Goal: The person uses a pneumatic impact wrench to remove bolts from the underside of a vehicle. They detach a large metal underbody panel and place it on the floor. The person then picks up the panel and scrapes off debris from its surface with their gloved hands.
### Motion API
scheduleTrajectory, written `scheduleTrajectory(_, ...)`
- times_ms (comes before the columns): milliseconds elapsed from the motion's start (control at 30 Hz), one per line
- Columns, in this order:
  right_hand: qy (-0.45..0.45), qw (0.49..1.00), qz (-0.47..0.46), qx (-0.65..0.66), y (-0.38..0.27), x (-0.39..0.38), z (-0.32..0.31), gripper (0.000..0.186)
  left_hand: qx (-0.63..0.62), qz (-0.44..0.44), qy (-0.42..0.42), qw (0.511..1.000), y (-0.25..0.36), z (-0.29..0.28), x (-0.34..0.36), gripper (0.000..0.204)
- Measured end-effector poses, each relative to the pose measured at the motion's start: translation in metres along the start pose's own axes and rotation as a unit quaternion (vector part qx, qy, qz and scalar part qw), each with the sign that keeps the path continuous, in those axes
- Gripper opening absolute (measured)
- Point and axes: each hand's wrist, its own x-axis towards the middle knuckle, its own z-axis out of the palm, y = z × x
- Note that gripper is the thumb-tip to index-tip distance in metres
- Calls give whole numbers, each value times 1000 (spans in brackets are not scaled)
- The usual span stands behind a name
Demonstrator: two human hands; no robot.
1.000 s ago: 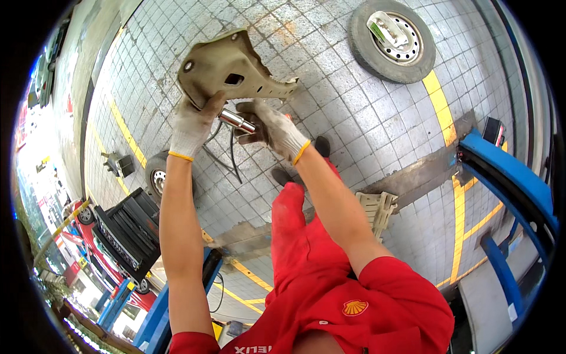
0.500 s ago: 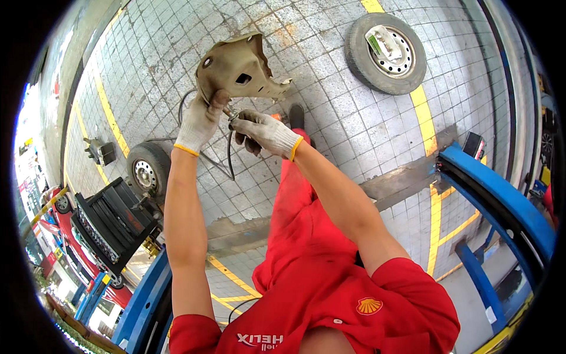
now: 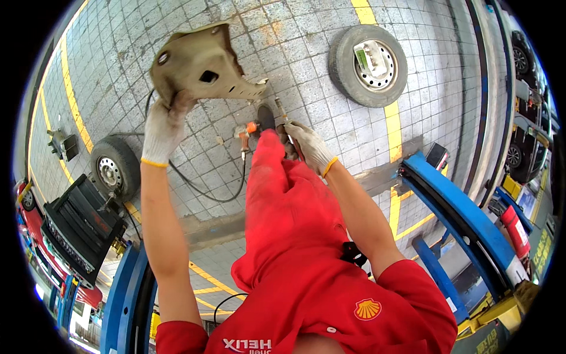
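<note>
My left hand [image 3: 168,127], in a dirty white knit glove, is closed on the lower edge of an olive-brown shaped metal part [image 3: 188,62] with holes, held up at the upper left. My gloved right hand [image 3: 308,144] is lower and to the right, apart from that part, its fingers wrapped round a slim tool [image 3: 281,108] with a shiny upper end. An orange-topped air tool [image 3: 245,134] with a black hose [image 3: 209,197] is just left of my dark shoe [image 3: 265,118], above my red trouser legs.
A wheel [image 3: 342,71] with a pale package [image 3: 369,58] lies upper right on tiled floor [image 3: 303,53]. Another wheel [image 3: 111,170], a metal stand [image 3: 62,144] and a black cart [image 3: 79,230] are at left. Blue lift arms [image 3: 460,218] flank me; cars [image 3: 519,150] are at the edges.
My right hand has moved right, away from the metal part, with the tool. My left hand and the part have moved left. The orange air tool has come into fuller view.
</note>
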Motion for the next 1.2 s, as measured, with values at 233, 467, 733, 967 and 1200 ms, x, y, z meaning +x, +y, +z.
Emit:
scheduleTrajectory(233, 144, 988, 27, 45, -7, 44, -65, 34, -36, -26, 54, 998, -7, -14, 12, 85)
scheduleTrajectory(467, 235, 959, 54, 147, -5, 99, -194, 38, 31, -70, 82, 994, -42, -14, -7, 58)
scheduleTrajectory(733, 322, 938, 41, 118, -60, 153, -373, 38, 78, -164, 184, 966, 13, 36, -42, 52)
scheduleTrajectory(967, 327, 940, 13, 94, -103, 222, -500, 35, 100, -206, 250, 941, 29, 77, -91, 62)
scheduleTrajectory(1200, 291, 952, 49, 83, -130, 192, -510, 25, 50, -203, 249, 946, 65, 134, -99, 61)
